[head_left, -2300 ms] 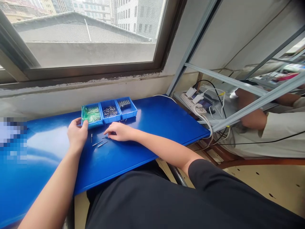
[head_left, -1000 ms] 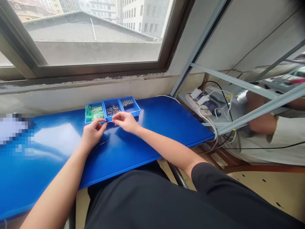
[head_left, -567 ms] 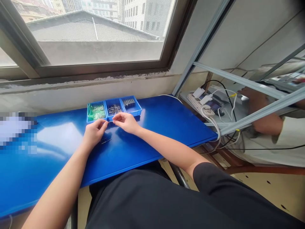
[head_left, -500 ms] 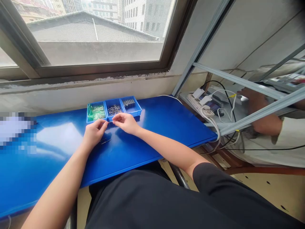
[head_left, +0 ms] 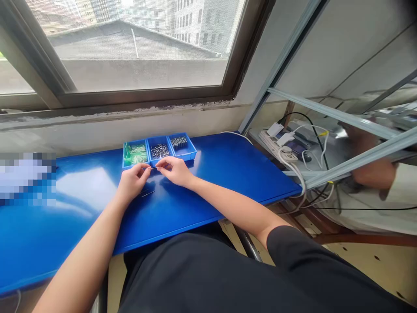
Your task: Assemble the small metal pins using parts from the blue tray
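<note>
My left hand [head_left: 134,179] and right hand [head_left: 176,172] each pinch one end of a slim metal pin [head_left: 154,168], held level just in front of the middle bin [head_left: 157,141]. Good practice: keep both grips in line, pressure light, pin unbent. It looks straight and silvery; whether it is one part or two joined, I cannot tell at this size. Nearer me than that bin, loose slim pieces [head_left: 148,193] lie on the blue table [head_left: 224,165]
</note>
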`<action>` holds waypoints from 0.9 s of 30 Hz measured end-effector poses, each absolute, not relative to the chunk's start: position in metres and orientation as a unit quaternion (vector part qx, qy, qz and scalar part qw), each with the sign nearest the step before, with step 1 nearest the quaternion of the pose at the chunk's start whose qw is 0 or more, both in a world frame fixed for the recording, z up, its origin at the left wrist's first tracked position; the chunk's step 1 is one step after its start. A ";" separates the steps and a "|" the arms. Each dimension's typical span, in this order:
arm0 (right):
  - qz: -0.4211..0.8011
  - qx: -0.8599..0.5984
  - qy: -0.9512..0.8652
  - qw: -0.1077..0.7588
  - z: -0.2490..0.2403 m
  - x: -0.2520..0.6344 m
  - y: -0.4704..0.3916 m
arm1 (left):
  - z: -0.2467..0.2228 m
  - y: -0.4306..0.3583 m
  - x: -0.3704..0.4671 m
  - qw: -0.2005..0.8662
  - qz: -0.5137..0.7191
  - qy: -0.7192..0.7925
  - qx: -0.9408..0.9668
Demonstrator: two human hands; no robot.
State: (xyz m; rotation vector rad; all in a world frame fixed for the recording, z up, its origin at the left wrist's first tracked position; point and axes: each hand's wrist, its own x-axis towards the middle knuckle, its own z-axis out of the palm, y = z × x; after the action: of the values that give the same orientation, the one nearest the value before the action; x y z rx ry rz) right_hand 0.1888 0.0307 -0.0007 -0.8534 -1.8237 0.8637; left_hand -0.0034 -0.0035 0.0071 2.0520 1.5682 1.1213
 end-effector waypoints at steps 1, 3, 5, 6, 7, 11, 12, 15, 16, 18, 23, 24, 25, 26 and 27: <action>0.348 -0.346 -0.741 0.458 -0.001 0.189 0.031 | 0.007 -0.004 -0.003 0.165 0.395 0.548 0.718; 0.348 -0.349 -0.741 0.457 0.000 0.189 0.031 | 0.007 -0.004 -0.003 0.172 0.399 0.543 0.719; 0.350 -0.354 -0.738 0.456 0.000 0.189 0.031 | 0.007 -0.004 -0.003 0.177 0.402 0.536 0.721; 0.351 -0.356 -0.737 0.455 0.000 0.189 0.031 | 0.006 -0.004 -0.003 0.177 0.403 0.535 0.722; 0.351 -0.356 -0.736 0.455 0.000 0.189 0.031 | 0.006 -0.004 -0.003 0.175 0.404 0.534 0.722; 0.354 -0.351 -0.739 0.454 0.000 0.189 0.030 | 0.006 -0.003 -0.004 0.161 0.398 0.541 0.723; 0.355 -0.351 -0.740 0.451 0.000 0.188 0.030 | 0.007 -0.003 -0.004 0.160 0.394 0.543 0.724; 0.359 -0.353 -0.740 0.445 -0.001 0.188 0.030 | 0.007 -0.002 -0.004 0.166 0.385 0.544 0.727; 0.360 -0.355 -0.739 0.445 -0.001 0.188 0.030 | 0.007 -0.002 -0.004 0.169 0.384 0.543 0.727; 0.360 -0.360 -0.735 0.447 0.000 0.188 0.030 | 0.007 -0.003 -0.004 0.174 0.386 0.541 0.726; 0.361 -0.369 -0.731 0.446 0.002 0.188 0.029 | 0.007 -0.005 -0.002 0.188 0.408 0.529 0.720; 0.362 -0.372 -0.731 0.443 0.002 0.188 0.029 | 0.007 -0.005 -0.002 0.191 0.409 0.526 0.721; 0.365 -0.375 -0.730 0.440 0.002 0.189 0.029 | 0.007 -0.005 -0.002 0.192 0.410 0.524 0.722; 0.368 -0.378 -0.730 0.435 0.002 0.189 0.029 | 0.007 -0.005 -0.002 0.194 0.410 0.521 0.723; 0.371 -0.379 -0.731 0.430 0.002 0.189 0.029 | 0.007 -0.005 -0.001 0.196 0.410 0.519 0.724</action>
State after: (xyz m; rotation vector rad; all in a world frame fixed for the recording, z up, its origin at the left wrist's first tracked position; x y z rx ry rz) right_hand 0.1891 0.0291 0.0017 -0.9452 -1.8226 0.9254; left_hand -0.0014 -0.0053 0.0068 2.0284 1.4537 1.1487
